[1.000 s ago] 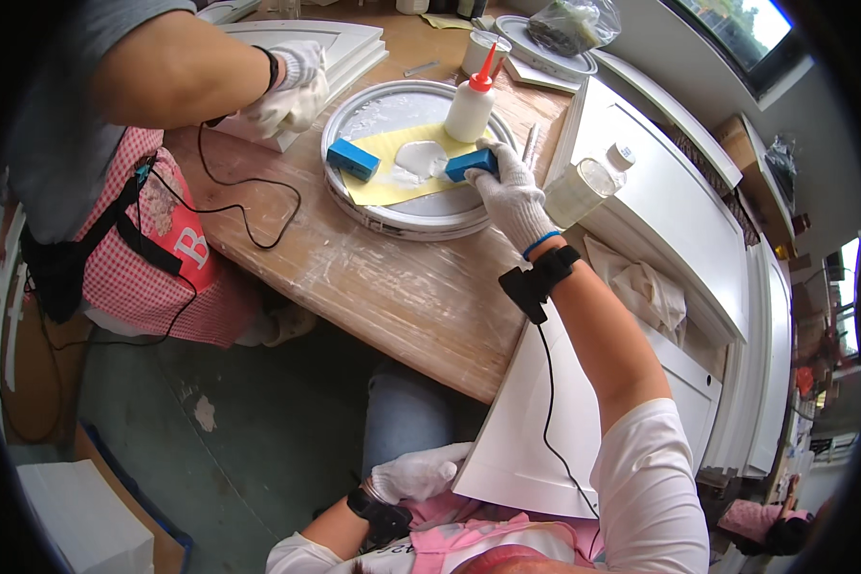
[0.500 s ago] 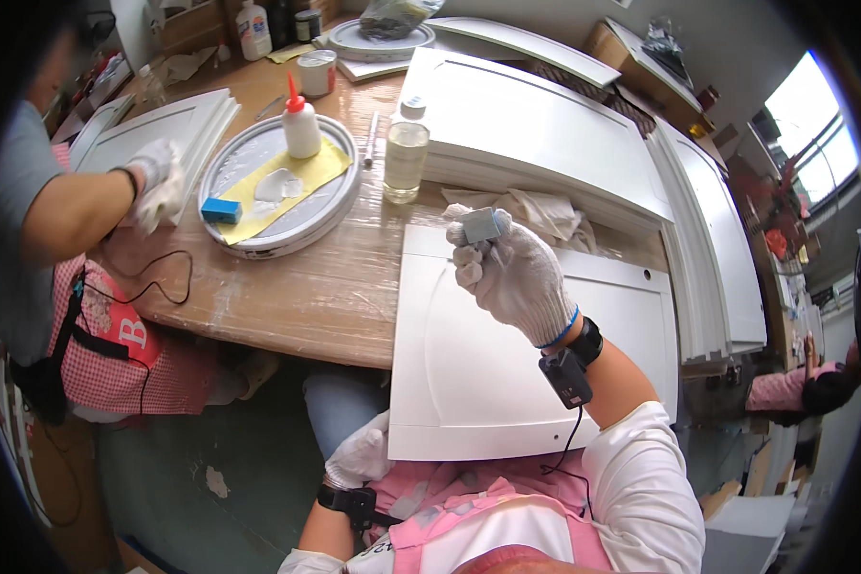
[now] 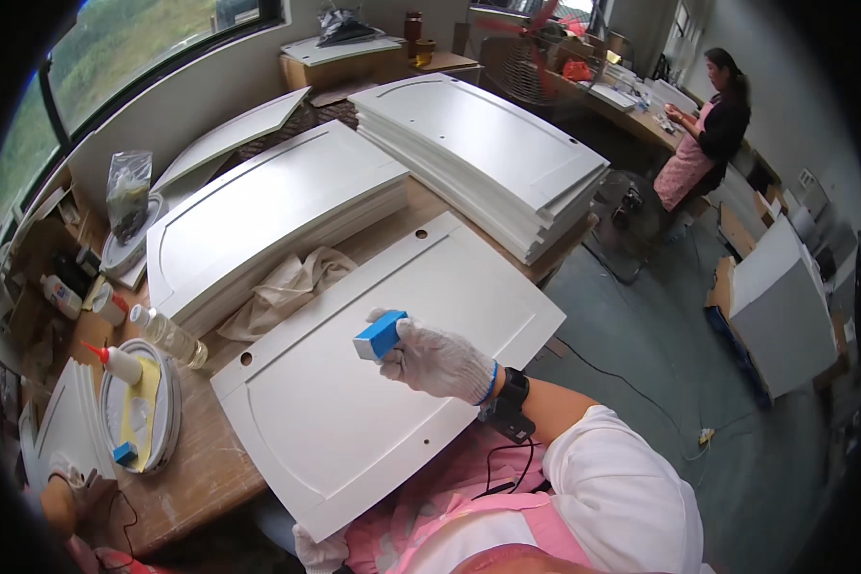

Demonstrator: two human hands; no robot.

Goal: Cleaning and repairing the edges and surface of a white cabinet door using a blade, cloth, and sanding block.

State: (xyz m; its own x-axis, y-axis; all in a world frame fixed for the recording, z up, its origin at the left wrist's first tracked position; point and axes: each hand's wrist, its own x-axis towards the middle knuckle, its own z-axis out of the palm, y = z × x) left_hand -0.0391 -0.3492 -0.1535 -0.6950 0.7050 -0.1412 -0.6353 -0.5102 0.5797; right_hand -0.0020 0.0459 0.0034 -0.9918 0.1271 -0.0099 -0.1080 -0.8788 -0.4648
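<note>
My right hand [image 3: 435,362], in a white knit glove, is closed around a small blue sanding block [image 3: 381,336] with a pale end face. It is raised over a white cabinet door panel [image 3: 383,402] with a routed curved border and round holes. That panel lies on the table and juts over its front edge toward my lap. At the panel's near corner is my gloved left hand [image 3: 321,552], touching the edge. Its fingers are mostly hidden by the panel and the picture's lower rim.
Stacked white panels [image 3: 268,210] and a second stack [image 3: 488,143] stand behind, with a crumpled cloth [image 3: 292,292] between. At left are a clear bottle [image 3: 167,337], a red-tipped glue bottle [image 3: 120,364] and a round lid [image 3: 170,421]. A co-worker's gloved hand [image 3: 77,478] is at far left.
The view has swung to the right, and the panel appears rotated. My right hand has turned the sanding block, which now shows its blue side and hangs lower over the panel's middle.
</note>
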